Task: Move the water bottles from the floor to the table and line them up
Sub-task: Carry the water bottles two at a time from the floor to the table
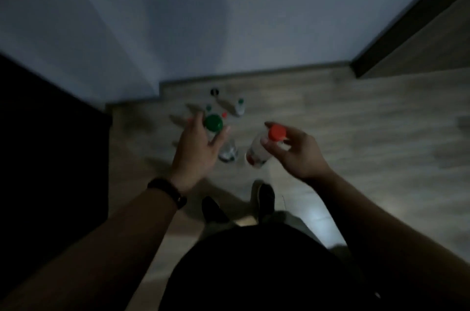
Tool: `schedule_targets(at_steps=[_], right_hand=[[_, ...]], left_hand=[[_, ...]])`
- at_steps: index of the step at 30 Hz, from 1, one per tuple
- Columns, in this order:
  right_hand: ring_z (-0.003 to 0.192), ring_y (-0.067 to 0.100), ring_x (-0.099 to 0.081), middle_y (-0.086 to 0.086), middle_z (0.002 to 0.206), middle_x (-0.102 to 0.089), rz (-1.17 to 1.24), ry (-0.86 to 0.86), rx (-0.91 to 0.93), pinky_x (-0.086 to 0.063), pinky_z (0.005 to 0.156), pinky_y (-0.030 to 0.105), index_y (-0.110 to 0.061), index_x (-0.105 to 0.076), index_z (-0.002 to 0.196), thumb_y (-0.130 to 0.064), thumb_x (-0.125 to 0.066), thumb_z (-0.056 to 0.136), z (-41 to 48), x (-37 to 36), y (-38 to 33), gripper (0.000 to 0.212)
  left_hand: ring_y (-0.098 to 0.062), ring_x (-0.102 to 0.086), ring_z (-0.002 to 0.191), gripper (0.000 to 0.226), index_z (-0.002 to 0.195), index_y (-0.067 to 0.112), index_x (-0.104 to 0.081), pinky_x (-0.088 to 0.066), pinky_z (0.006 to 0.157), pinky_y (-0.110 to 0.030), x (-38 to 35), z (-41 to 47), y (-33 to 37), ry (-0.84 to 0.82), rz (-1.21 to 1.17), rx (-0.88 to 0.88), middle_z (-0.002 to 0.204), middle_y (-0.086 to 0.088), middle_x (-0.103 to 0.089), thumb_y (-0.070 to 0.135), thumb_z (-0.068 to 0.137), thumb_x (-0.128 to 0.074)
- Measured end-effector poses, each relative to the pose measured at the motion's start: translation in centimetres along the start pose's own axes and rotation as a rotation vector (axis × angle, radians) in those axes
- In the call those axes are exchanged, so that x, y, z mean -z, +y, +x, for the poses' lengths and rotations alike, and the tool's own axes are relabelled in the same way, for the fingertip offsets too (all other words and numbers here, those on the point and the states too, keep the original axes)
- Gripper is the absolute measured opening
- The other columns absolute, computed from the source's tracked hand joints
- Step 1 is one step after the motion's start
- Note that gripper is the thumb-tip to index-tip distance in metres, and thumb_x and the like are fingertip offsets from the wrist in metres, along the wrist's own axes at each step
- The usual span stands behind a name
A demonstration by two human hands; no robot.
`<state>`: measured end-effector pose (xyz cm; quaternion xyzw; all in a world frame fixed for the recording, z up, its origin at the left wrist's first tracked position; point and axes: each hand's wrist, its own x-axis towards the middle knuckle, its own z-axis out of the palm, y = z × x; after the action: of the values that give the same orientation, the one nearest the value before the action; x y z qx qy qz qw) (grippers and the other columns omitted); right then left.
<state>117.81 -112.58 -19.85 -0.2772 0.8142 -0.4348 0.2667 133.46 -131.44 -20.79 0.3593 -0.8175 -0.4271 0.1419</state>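
My left hand grips a clear plastic green-capped bottle, my right hand pinches a clear plastic red-capped bottle, and several small bottles await lifting off the wooden floor.

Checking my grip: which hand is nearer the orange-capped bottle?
Right. The right hand pinches the orange-capped bottle by its cap; the left hand is apart to its left, holding the green-capped bottle.
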Motion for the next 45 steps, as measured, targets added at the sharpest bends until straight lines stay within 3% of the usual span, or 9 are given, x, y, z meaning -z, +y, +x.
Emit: schedule_targets(at_steps=[2,8,12,19,24,29,37,42,45], right_hand=[[0.107,0.001,-0.068,-0.015,0.114,-0.075,0.061,0.042,0.035,-0.056,0.096,0.033,-0.033,-0.073,0.122,-0.043,-0.079,0.086,-0.7,1.4,-1.9,0.038],[0.100,0.003,-0.072,-0.012,0.103,-0.078,0.348,0.185,0.098,-0.054,0.081,0.015,-0.028,-0.078,0.107,-0.023,-0.081,0.087,-1.3,5.9,-7.6,0.020],[0.099,0.015,-0.074,0.000,0.102,-0.079,0.462,0.294,0.143,-0.059,0.089,0.027,-0.013,-0.078,0.107,-0.018,-0.078,0.088,-1.3,10.2,-9.7,0.020],[0.092,0.026,-0.074,0.010,0.093,-0.075,0.589,0.507,0.226,-0.063,0.078,0.034,-0.019,-0.078,0.091,-0.024,-0.074,0.090,-0.8,19.5,-11.6,0.006],[0.078,0.028,-0.074,0.012,0.080,-0.073,0.583,0.574,0.243,-0.063,0.069,0.036,-0.011,-0.075,0.084,-0.039,-0.074,0.072,-0.6,28.0,-10.2,0.031],[0.071,0.017,-0.072,0.002,0.074,-0.072,0.529,0.517,0.276,-0.060,0.067,0.028,-0.017,-0.073,0.079,-0.032,-0.072,0.082,-0.5,36.0,-7.0,0.015],[0.077,0.029,-0.076,0.012,0.079,-0.075,0.503,0.519,0.157,-0.064,0.078,0.050,-0.007,-0.074,0.084,-0.033,-0.074,0.079,0.3,45.9,-1.5,0.027],[0.069,0.021,-0.074,0.006,0.073,-0.073,0.519,0.624,0.107,-0.058,0.061,0.022,-0.010,-0.072,0.079,-0.035,-0.074,0.077,2.3,51.7,2.3,0.026],[0.066,0.022,-0.073,0.011,0.074,-0.074,0.529,0.670,0.057,-0.058,0.062,0.027,-0.006,-0.074,0.080,-0.030,-0.074,0.079,4.3,55.4,4.9,0.024]], left_hand=[[0.000,-0.061,0.080,0.044,0.101,0.031,-0.051,-0.041,0.064,-0.006,1.4,0.4,2.6,-0.023,-0.040,-0.065,0.092,0.009,-0.064,0.072,0.085,-0.054],[0.002,-0.055,0.067,0.027,0.089,0.030,-0.050,-0.041,0.061,-0.020,3.3,2.8,10.0,-0.172,-0.132,-0.209,0.077,0.012,-0.059,0.052,0.089,-0.066],[0.010,-0.059,0.072,0.036,0.090,0.030,-0.052,-0.042,0.059,-0.010,3.3,3.6,15.0,-0.157,-0.149,-0.305,0.081,0.028,-0.062,0.064,0.082,-0.061],[0.000,-0.058,0.066,0.035,0.082,0.033,-0.054,-0.047,0.058,-0.018,0.5,5.0,25.8,-0.130,-0.152,-0.420,0.075,0.017,-0.063,0.066,0.078,-0.064],[-0.003,-0.058,0.061,0.027,0.069,0.036,-0.054,-0.048,0.058,-0.027,-4.3,5.1,33.3,-0.046,-0.234,-0.455,0.066,0.014,-0.061,0.056,0.079,-0.068],[-0.006,-0.058,0.061,0.032,0.070,0.025,-0.058,-0.048,0.058,-0.028,-10.5,5.3,39.7,0.006,-0.318,-0.435,0.065,0.012,-0.062,0.053,0.076,-0.072],[-0.005,-0.071,0.071,0.025,0.077,0.026,-0.068,-0.049,0.055,-0.012,-20.2,6.3,47.7,-0.079,-0.469,-0.335,0.077,0.007,-0.074,0.050,0.078,-0.072],[-0.021,-0.076,0.081,0.022,0.075,0.032,-0.068,-0.061,0.068,-0.036,-26.9,9.8,52.2,-0.221,-0.449,-0.340,0.084,-0.003,-0.076,0.052,0.082,-0.073],[-0.022,-0.075,0.081,0.030,0.081,0.026,-0.068,-0.061,0.072,-0.038,-31.4,12.7,54.7,-0.298,-0.444,-0.362,0.083,-0.003,-0.077,0.055,0.084,-0.070]])
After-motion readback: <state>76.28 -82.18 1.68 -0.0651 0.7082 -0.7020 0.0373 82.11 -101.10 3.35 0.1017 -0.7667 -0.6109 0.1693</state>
